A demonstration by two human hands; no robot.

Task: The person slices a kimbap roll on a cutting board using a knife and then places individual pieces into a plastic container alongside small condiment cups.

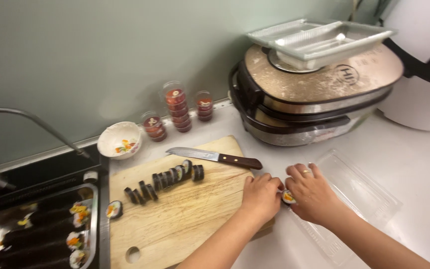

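- Head view: the left hand (261,195) and the right hand (313,193) meet at the right edge of the wooden cutting board (185,209), fingers curled inward. Between their fingertips sits one cut roll piece (288,197), its orange and yellow filling facing up. Both hands seem to pinch it, though how firm either grip is cannot be told.
- The piece lies just off the board's corner, at the near rim of a clear plastic tray (359,192) that stretches away to the right on the white counter (414,154). The right hand rests over that tray and is the nearer one to it.
- The sliced roll (167,179) lies well to the left of the hands, its long axis running diagonally across the board from lower left to upper right, the slices leaning on each other. A single end piece (114,209) sits at the board's left edge.
- A knife (214,157) with a dark handle lies across the far side of the board, blade pointing left.
- Containers: a metal tray (91,219) at lower left holds several uncut rolls; a small white bowl (119,140) holds scraps of filling; stacked little sauce cups (177,109) with red contents stand by the wall.
- An empty divided plastic tray (319,37) rests on top of a rice cooker (314,94).
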